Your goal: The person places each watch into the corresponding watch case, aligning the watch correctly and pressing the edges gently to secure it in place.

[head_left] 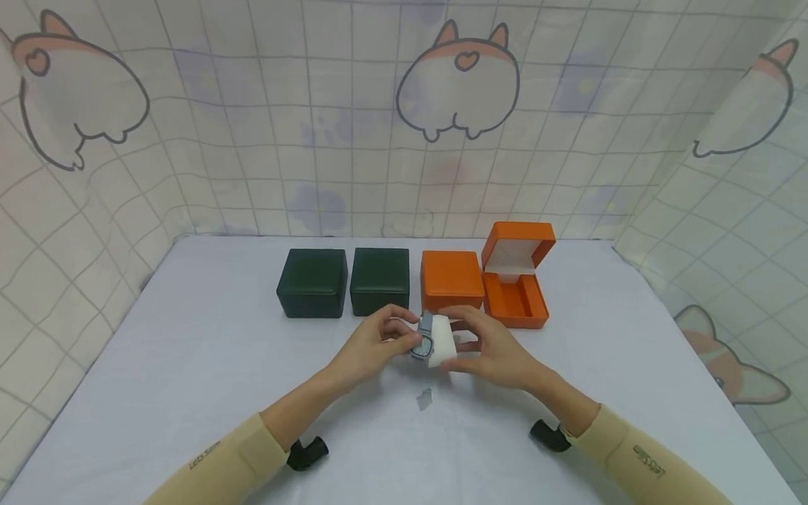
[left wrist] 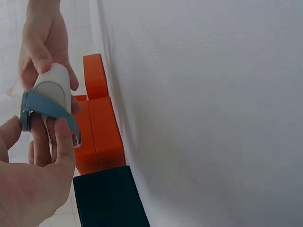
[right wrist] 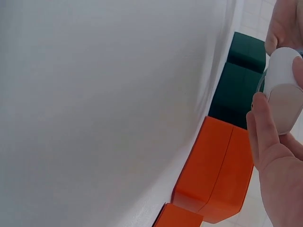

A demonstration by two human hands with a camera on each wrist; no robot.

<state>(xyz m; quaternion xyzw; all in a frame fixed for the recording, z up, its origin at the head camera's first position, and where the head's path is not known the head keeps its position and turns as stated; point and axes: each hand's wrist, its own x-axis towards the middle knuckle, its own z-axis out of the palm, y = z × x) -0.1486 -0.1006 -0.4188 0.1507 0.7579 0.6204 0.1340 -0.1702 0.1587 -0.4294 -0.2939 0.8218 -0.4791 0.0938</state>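
In front of the boxes, my left hand (head_left: 375,345) pinches a watch (head_left: 424,338) with a light blue strap between thumb and fingers. My right hand (head_left: 495,348) grips a white watch cushion (head_left: 445,342) by its sides, with the thumb on it. The left wrist view shows the blue strap (left wrist: 47,105) curving across the left-hand end of the cushion (left wrist: 57,78), its buckle end hanging loose by the left fingertips. From the right wrist, the cushion's rounded side (right wrist: 282,71) and flat end show, with most of the watch hidden behind it.
Behind the hands stand two closed dark green boxes (head_left: 312,282) and a closed orange box (head_left: 451,279). To their right an orange box (head_left: 517,298) has its lid raised, showing a white lining. A small grey scrap (head_left: 424,399) lies on the white table (head_left: 189,365) nearer me.
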